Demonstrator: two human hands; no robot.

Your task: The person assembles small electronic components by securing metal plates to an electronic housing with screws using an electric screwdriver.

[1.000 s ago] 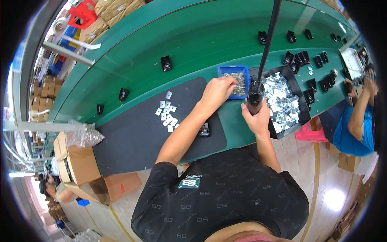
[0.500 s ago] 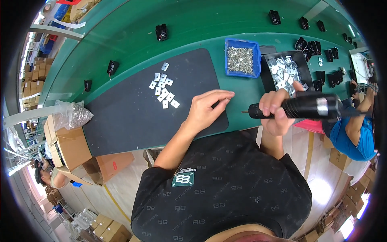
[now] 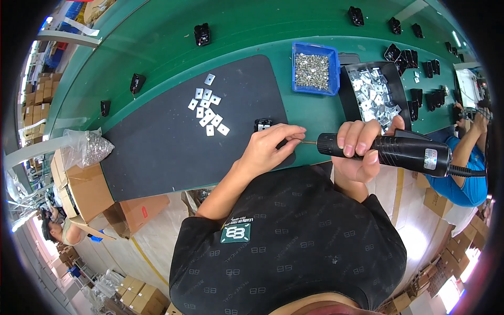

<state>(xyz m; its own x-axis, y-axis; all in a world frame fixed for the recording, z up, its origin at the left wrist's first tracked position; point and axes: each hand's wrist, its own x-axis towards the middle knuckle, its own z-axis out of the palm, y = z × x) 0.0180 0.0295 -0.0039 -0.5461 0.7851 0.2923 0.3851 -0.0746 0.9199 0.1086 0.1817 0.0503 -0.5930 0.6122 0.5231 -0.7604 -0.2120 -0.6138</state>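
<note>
My right hand (image 3: 358,152) is wrapped around a black corded electric screwdriver (image 3: 407,151), held level with its thin bit pointing left. At the bit's tip, the thumb and fingertips of my left hand (image 3: 265,149) are pinched together. Whatever they hold there is too small to make out. Just beyond the left hand's knuckles, a small black housing (image 3: 261,125) with a bright metal piece sits on the dark mat (image 3: 157,157), partly hidden by the hand. Several flat metal plates with holes (image 3: 208,115) lie loosely grouped farther left on the mat.
A blue bin (image 3: 336,79) of small screws and a black bin (image 3: 401,97) of metal plates stand beyond my hands. More black housings (image 3: 202,34) are spread along the green bench. At left are a plastic bag (image 3: 97,148) and cardboard box (image 3: 92,184). A co-worker (image 3: 464,184) sits at right.
The screwdriver has swung so its bit reaches my left fingertips, and it is no longer blurred. The black housing beside my left hand has come into sight. The whole view has shifted slightly.
</note>
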